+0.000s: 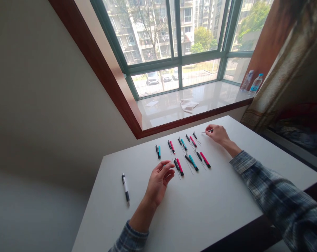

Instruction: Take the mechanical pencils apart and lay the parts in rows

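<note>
My right hand (pixel 216 134), at the far side of the white table (pixel 216 196), pinches a small black pen part (pixel 211 131); a thin pale end points left from the fingers. My left hand (pixel 161 179) hovers by the near row, fingers curled and thumb close to the index finger; anything between them is too small to make out. Just right of it lie a pink barrel (pixel 180 167) and a black pen piece (pixel 176 164). A teal barrel (pixel 193 163) and another pink barrel (pixel 205 160) continue that row, with black pieces and thin refills.
Behind runs a second row with a teal barrel (pixel 159 152) and several similar sets. One whole white-and-black pen (pixel 125 189) lies at the left. On the windowsill (pixel 163 115) are a cloth (pixel 188 105) and two bottles, one blue-labelled bottle (pixel 256 84). A curtain (pixel 274 80) hangs right.
</note>
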